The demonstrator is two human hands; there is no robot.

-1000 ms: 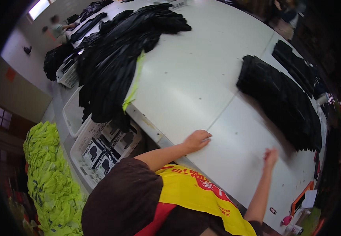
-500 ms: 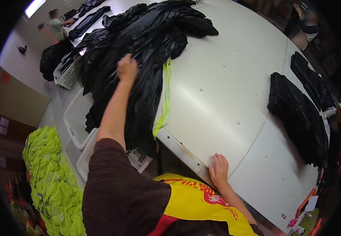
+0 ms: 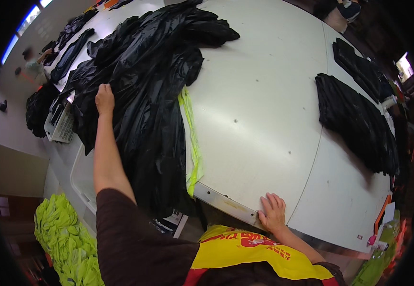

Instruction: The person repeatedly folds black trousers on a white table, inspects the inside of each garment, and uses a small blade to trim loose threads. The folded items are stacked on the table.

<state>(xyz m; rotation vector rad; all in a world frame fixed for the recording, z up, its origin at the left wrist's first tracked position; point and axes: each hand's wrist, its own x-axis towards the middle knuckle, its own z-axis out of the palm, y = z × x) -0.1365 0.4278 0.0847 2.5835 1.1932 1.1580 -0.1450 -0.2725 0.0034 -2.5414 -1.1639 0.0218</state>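
Note:
A large heap of shiny, thin black fabric point(image 3: 145, 81) drapes over the left end of the white table point(image 3: 254, 119) and hangs off its edge. My left hand point(image 3: 105, 99) reaches out to the heap's left side, its fingers closed on the fabric. Along the heap's right border, a strip of neon-yellow fabric point(image 3: 193, 143) runs down to the table corner. At the near edge, my right hand point(image 3: 273, 211) lies flat on the tabletop with fingers stretched, holding nothing.
Folded black fabric point(image 3: 355, 124) lies at the table's right. White baskets point(image 3: 63, 125) and a neon-yellow pile point(image 3: 64, 238) are on the left. A carton point(image 3: 174, 219) stands under the near corner. One person point(image 3: 34, 66) works at the far left; another point(image 3: 343, 12) is at the far right.
My left hand has moved left across the black heap to its left side. My right hand still rests at the table's near edge. The view has shifted.

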